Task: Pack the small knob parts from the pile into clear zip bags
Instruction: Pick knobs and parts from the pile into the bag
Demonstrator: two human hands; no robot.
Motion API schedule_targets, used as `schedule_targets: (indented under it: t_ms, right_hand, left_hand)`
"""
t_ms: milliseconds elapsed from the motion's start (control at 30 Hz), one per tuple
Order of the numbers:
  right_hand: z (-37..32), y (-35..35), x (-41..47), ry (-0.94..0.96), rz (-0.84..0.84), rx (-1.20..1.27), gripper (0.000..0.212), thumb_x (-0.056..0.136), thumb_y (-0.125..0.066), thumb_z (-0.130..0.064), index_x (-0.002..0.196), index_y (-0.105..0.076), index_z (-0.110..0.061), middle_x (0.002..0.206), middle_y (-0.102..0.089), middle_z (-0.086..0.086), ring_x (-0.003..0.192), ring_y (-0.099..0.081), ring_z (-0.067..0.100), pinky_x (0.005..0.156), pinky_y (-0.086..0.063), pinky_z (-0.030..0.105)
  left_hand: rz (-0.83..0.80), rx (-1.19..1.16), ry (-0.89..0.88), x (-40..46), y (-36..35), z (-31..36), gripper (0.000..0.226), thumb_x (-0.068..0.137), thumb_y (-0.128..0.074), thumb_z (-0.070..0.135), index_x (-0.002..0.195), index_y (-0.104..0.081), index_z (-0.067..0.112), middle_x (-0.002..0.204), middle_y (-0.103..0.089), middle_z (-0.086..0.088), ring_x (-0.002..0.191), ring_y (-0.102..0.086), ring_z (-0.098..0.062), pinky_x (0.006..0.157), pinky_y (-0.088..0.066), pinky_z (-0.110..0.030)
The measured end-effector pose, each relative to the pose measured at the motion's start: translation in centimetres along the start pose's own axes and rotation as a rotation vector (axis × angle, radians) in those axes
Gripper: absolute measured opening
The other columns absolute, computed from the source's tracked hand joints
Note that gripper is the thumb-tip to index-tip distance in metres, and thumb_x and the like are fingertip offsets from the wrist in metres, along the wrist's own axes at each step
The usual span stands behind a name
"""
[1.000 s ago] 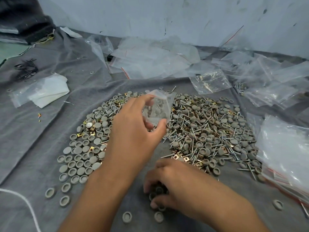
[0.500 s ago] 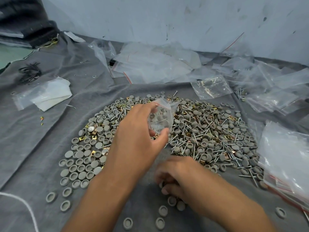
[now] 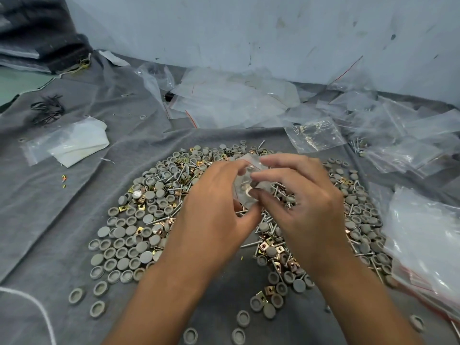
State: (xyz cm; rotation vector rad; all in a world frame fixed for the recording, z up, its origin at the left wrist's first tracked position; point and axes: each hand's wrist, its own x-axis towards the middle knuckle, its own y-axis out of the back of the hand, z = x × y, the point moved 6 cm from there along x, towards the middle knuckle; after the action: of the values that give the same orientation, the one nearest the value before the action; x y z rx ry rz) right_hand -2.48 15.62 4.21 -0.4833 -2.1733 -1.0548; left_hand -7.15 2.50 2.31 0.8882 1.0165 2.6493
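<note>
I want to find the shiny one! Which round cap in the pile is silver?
The silver cap at the pile's left edge, beside a brass clip; the others are dull grey.

Grey cloth [image 3: 74, 220]: plain mid-grey, no pattern, covering the whole work surface.
Knob parts [image 3: 129, 247]: dull grey-beige discs, uniform in tone.
Square clips [image 3: 263, 247]: brassy gold, some coppery, scattered through the pile.
Screws [image 3: 179, 188]: bright silver.
Small zip bag [image 3: 245, 192]: clear, colourless (its contents read as grey through the film).
Loose zip bags [image 3: 231, 103]: clear to milky, each with a thin red line at the seal.
Folded sheet [image 3: 79, 143]: white.
Cord [image 3: 37, 307]: white.
Tangle of ties [image 3: 47, 109]: black.
Wall [image 3: 249, 33]: pale blue-white, flecked with dark scuffs.
</note>
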Motion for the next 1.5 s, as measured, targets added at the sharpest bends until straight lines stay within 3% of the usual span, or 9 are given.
schedule_targets:
  t_ms: [167,233,367,500,933,1100,1167,1333,1500]
  right_hand:
    - [-0.1,1.7,0.0,-0.040,-0.049,0.016,0.012,0.090,-0.075,-0.023,0.102,-0.073,-0.023,0.103,-0.065,-0.013,0.093,-0.061,0.004,0.081,-0.043,0.011]
    - [0.4,1.5,-0.6,-0.116,-0.257,0.029,0.011,0.086,-0.074,-0.031,0.096,-0.070,-0.033,0.092,-0.063,-0.024,0.083,-0.060,0.000,0.074,-0.042,0.007]
    - [1.4,-1.9,-4.6,-0.257,-0.992,-0.074,0.032,0.073,-0.087,-0.041,0.097,-0.066,-0.040,0.097,-0.059,-0.026,0.090,-0.056,-0.006,0.075,-0.044,0.013]
    - [0.5,-4.0,-7.0,-0.169,-1.209,-0.187,0.052,0.069,-0.089,-0.041,0.115,-0.063,-0.039,0.114,-0.053,-0.022,0.110,-0.046,-0.002,0.097,-0.046,0.027]
    - [-0.2,-3.8,-6.6,-0.193,-1.097,-0.238,0.016,0.086,-0.072,-0.032,0.095,-0.059,-0.035,0.105,-0.044,-0.014,0.092,-0.059,0.011,0.083,-0.052,0.035]
    - [1.1,-2.8,-5.8,-0.277,-0.963,-0.136,0.018,0.083,-0.069,-0.019,0.080,-0.061,-0.036,0.097,-0.055,-0.016,0.083,-0.061,0.002,0.076,-0.054,0.025]
    - [2.1,-1.5,-4.6,-0.343,-0.811,-0.043,0.024,0.082,-0.077,-0.018,0.074,-0.063,-0.035,0.090,-0.064,-0.017,0.081,-0.065,-0.002,0.068,-0.051,0.015]
    - [0.8,3.0,-0.9,-0.195,0.004,0.347,0.015,0.087,-0.081,-0.009,0.090,-0.072,-0.021,0.095,-0.074,-0.005,0.086,-0.073,0.021,0.069,-0.059,0.036]
    - [-1.2,0.8,-0.5,0.037,0.124,0.049,0.007,0.087,-0.082,-0.007,0.088,-0.075,-0.008,0.099,-0.070,0.000,0.096,-0.066,0.012,0.079,-0.053,0.024]
  left_hand:
    - [0.011,0.013,0.052,0.1,0.7,-0.9,0.051,0.080,-0.076,0.038,0.126,-0.058,0.026,0.110,-0.057,0.017,0.069,-0.058,0.000,0.079,-0.039,-0.006]
    - [0.030,0.009,0.073,0.1,1.0,-1.1,0.050,0.081,-0.078,0.035,0.126,-0.059,0.024,0.110,-0.058,0.016,0.070,-0.059,0.000,0.077,-0.038,-0.004]
    - [0.070,-0.021,0.119,0.2,1.4,-1.4,0.046,0.081,-0.078,0.033,0.122,-0.060,0.024,0.110,-0.059,0.015,0.071,-0.060,-0.002,0.074,-0.037,-0.003]
    - [0.058,0.008,0.112,0.1,1.3,-1.4,0.046,0.082,-0.077,0.036,0.122,-0.059,0.025,0.112,-0.058,0.016,0.070,-0.060,-0.001,0.076,-0.038,-0.005]
    - [0.041,0.010,0.113,0.1,1.1,-1.4,0.045,0.083,-0.076,0.037,0.122,-0.058,0.026,0.113,-0.058,0.015,0.071,-0.060,0.000,0.073,-0.038,-0.005]
    - [0.033,0.025,0.110,0.1,1.1,-1.3,0.046,0.083,-0.077,0.035,0.123,-0.058,0.024,0.112,-0.058,0.015,0.070,-0.060,0.001,0.076,-0.038,-0.005]
    - [0.021,0.029,0.106,0.1,1.0,-1.3,0.047,0.083,-0.077,0.035,0.124,-0.057,0.025,0.112,-0.057,0.015,0.070,-0.060,0.001,0.076,-0.039,-0.006]
    - [-0.005,0.047,0.067,0.0,0.4,-0.7,0.051,0.081,-0.078,0.036,0.126,-0.055,0.028,0.113,-0.055,0.018,0.069,-0.057,0.002,0.075,-0.040,-0.007]
    - [0.004,0.037,0.012,-0.1,0.0,-0.1,0.049,0.081,-0.076,0.034,0.125,-0.056,0.027,0.113,-0.055,0.016,0.076,-0.054,0.001,0.077,-0.037,-0.005]
